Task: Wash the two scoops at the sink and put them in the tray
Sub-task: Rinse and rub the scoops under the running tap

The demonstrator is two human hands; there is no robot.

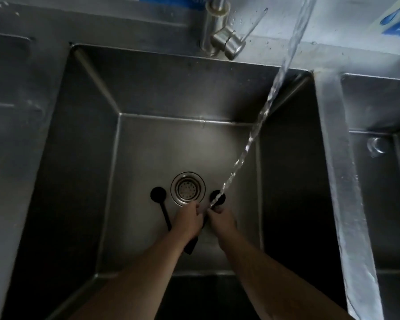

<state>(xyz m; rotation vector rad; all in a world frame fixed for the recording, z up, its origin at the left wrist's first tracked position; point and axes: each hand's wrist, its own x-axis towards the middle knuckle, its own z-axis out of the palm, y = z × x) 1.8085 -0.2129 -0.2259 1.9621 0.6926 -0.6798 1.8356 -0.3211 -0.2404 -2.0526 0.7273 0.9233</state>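
Two black scoops are down in the deep steel sink. One scoop lies loose on the sink floor, left of the drain, its round bowl toward the back. The other scoop is held low over the floor right of the drain. My left hand is closed around its handle, whose end sticks out below my wrist. My right hand grips it just under the bowl. A stream of water falls onto that bowl. No tray is in view.
The drain strainer sits mid-floor between the two scoops. A steel tap stands at the back rim. A second basin lies to the right behind a wet divider. A flat steel ledge runs along the left.
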